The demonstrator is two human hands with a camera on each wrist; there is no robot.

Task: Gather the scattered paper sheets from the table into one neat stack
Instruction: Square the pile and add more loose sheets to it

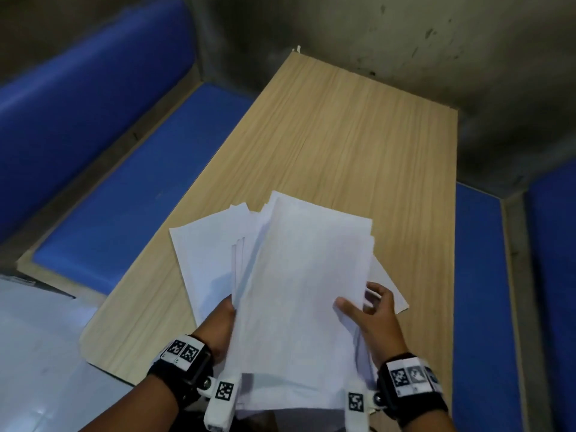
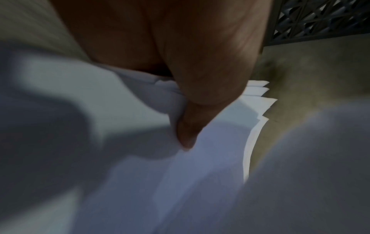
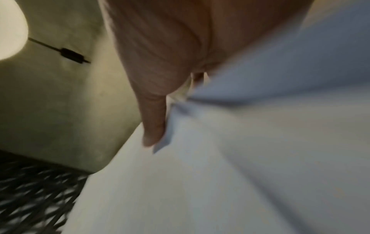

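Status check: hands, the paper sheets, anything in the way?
Left hand and right hand both grip the paper sheets. Sheets still fanned, not squared. Table shows no obstruction.

Blue padded benches [image 1: 134, 194] on both sides, stained grey wall [image 1: 405, 35] at the back, some dark lattice grille [image 2: 320, 19] too.

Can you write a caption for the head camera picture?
Both hands, left hand and right hand, gather loose paper sheets above a wooden table.

This looks like a booth in a canteen or diner. Blue padded benches [image 1: 134, 194] flank a narrow wood-grain surface [image 1: 343, 135]. A stained concrete wall [image 1: 405, 32] stands behind it.
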